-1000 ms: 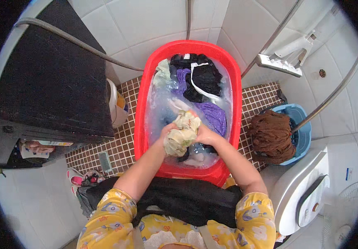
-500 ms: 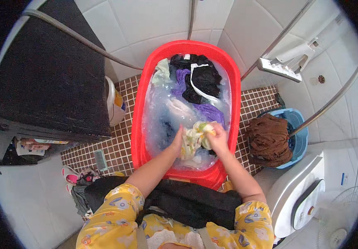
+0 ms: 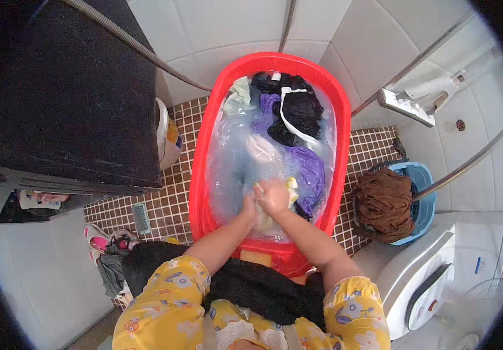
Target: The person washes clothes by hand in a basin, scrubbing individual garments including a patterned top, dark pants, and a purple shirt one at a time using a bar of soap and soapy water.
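Observation:
Both my hands are together over the near part of a red plastic tub (image 3: 200, 181) of cloudy, soapy water. My right hand (image 3: 272, 197) is closed on a pale cloth with a yellow-green pattern (image 3: 291, 189), most of which is hidden under the hands and the water. Pressed against it, my left hand (image 3: 250, 208) is also closed on the cloth, its fingers partly covered. A whitish cloth (image 3: 263, 149) floats just beyond. Purple cloth (image 3: 307, 169) lies to the right, black clothing with a white band (image 3: 304, 111) farther back, and a pale green cloth (image 3: 238, 93) at the far left.
A blue bucket (image 3: 423, 175) holding a brown mop head (image 3: 384, 204) stands right of the tub, near a white toilet (image 3: 391, 280). On the left are a black cabinet (image 3: 76, 93), a white pail (image 3: 168, 137) and a floor drain (image 3: 141, 219). A hose (image 3: 129, 35) hangs behind.
My hands have come together and gone lower. The right hand has moved left against the left hand, taking the patterned cloth down into the water. The view has shifted slightly.

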`<act>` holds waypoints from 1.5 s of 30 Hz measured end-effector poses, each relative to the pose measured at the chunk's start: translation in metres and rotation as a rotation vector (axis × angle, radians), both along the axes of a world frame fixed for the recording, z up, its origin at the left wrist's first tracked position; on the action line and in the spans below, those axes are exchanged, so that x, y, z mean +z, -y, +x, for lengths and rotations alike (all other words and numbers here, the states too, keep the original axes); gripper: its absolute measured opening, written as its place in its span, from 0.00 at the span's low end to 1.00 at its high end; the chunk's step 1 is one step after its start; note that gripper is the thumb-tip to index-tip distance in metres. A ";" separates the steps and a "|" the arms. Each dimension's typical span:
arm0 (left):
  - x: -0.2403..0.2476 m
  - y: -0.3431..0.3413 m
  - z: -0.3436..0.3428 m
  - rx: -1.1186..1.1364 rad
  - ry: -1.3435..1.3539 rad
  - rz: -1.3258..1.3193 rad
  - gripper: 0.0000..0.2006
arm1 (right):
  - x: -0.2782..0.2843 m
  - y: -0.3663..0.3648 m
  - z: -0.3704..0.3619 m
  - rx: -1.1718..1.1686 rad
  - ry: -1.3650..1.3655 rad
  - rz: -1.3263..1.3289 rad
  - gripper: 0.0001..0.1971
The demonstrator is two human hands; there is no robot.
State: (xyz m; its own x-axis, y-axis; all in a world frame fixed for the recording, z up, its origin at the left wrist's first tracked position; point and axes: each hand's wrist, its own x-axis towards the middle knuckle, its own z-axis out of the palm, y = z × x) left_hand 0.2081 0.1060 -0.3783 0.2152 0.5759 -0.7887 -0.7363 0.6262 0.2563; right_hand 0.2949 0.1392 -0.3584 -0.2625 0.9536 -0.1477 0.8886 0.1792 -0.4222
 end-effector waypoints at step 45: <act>-0.040 -0.007 -0.031 -0.242 -0.010 0.165 0.27 | 0.008 -0.019 0.056 -0.622 -0.855 -0.153 0.16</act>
